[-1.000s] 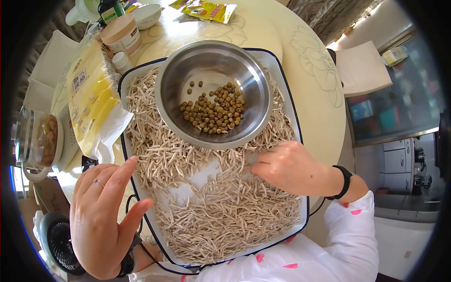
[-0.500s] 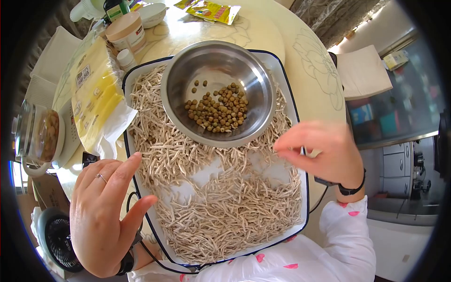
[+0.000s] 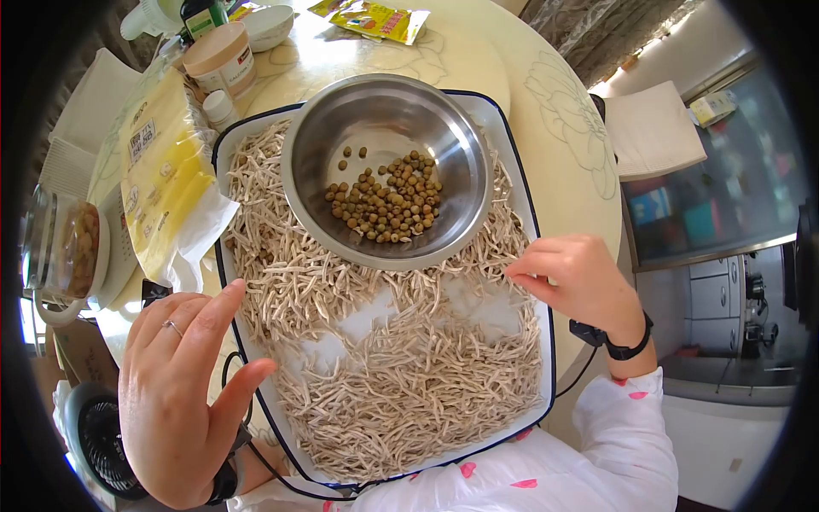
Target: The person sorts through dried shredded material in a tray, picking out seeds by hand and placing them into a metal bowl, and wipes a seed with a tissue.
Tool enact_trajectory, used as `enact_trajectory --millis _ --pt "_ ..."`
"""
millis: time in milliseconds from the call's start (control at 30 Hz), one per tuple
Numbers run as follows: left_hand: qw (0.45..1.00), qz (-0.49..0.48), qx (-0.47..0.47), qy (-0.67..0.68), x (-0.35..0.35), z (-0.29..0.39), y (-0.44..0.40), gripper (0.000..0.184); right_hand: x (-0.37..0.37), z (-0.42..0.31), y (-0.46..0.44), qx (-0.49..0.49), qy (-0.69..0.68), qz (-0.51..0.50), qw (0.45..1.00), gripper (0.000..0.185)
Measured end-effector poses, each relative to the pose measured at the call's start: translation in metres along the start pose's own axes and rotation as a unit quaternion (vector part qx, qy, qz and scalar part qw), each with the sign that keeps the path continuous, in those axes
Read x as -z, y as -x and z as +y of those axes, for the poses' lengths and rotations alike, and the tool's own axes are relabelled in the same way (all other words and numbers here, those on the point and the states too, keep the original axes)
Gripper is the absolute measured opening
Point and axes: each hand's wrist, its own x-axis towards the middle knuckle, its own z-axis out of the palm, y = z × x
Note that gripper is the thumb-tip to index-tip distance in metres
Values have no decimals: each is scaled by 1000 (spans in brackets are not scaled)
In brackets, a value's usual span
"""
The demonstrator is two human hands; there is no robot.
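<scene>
A white tray with a dark blue rim (image 3: 551, 375) holds many thin, pale dried strips (image 3: 418, 392), spread in two areas with bare white between. At its far end a steel bowl (image 3: 311, 205) rests over the strips, with round brown-green pea-like balls (image 3: 397, 200) inside. My left hand (image 3: 183, 384), ring on one finger, hovers by the tray's left edge, thumb and fingers apart, holding nothing. Above the right edge, my right hand (image 3: 580, 277) has its thumb and fingertips pinched together near the strips. Whatever may be between those fingertips is too small to make out.
Left of the tray lies a yellow and white plastic package (image 3: 162, 171). Behind it stand a lidded tub (image 3: 223, 64) and a small white bottle (image 3: 219, 109). A glass pot (image 3: 68, 243) and a black fan (image 3: 102, 435) are farther left. Yellow packets (image 3: 375, 19) lie at the back.
My right hand has moved slightly down, and its fingers, blurred before, now show clearly pinched. My left hand keeps nearly the same pose. The whole view has shifted a little left.
</scene>
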Motion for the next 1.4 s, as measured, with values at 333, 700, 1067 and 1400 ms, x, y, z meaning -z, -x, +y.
enact_trajectory --millis 333,700,1067,1400 --pt "1000 -1 -6 0 -1 2 -2 57 -16 2 21 -13 -34 -50 998 8" --pt "1000 -6 -10 5 -2 0 -2 55 -32 -13 37 34 -37 -98 994 12" --pt "1000 -1 -14 21 -2 1 1 55 22 -25 0 7 -80 42 996 15" --pt "1000 4 -21 4 0 1 2 55 17 -28 -60 57 -189 239 951 19"
